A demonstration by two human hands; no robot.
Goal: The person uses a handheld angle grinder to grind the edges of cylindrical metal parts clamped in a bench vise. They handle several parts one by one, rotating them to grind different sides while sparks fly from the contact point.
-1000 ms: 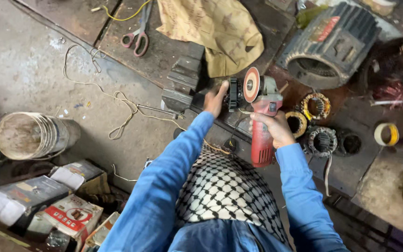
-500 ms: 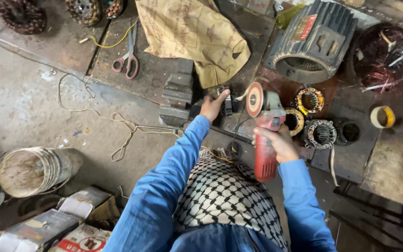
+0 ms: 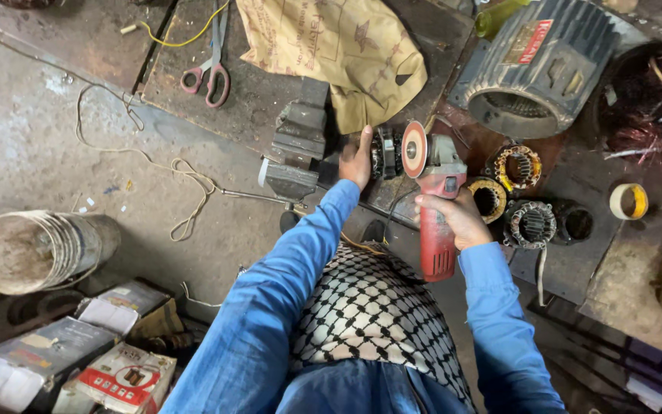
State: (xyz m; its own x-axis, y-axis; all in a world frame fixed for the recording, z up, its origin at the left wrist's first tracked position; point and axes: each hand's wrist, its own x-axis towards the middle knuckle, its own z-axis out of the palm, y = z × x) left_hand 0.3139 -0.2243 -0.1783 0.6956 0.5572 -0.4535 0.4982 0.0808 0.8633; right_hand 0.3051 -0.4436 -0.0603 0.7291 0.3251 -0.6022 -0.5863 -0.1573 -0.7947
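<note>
The right hand [image 3: 460, 218] was clenched around the body of a red grinder [image 3: 437, 207], its fingers [image 3: 432, 204] wrapped over the top of the casing. The grinder lay along the front edge of the desk [image 3: 254, 100], its orange disc [image 3: 413, 149] standing upright at the far end. The left hand [image 3: 358, 159] reached forward to a small dark stator [image 3: 385, 152] that stood just left of the disc, close to or touching it. The left fingers [image 3: 366, 136] were pressed against the stator's left side, steadying it; whether they closed round it could not be told. Both sleeves were blue, and a black-and-white checked scarf [image 3: 373, 310] hung between the arms.

Left of the stator sat a grey vise [image 3: 298, 142], with a tan sack [image 3: 339, 50] lying behind it. Red-handled scissors [image 3: 210, 65] lay farther left on the desk, near a yellow wire [image 3: 174, 38]. To the right of the grinder were three small wound stators: one with copper coils [image 3: 517, 167], one yellowish [image 3: 489, 198] and one grey [image 3: 531, 224]. A large ribbed motor housing [image 3: 542, 65] lay behind them, and a tape roll [image 3: 628, 201] sat well to the right.

On the floor, a dirty bucket [image 3: 36, 249] lay on its side, with cardboard boxes [image 3: 78, 353] near it and a loose cord [image 3: 155, 165] trailing across the concrete.
</note>
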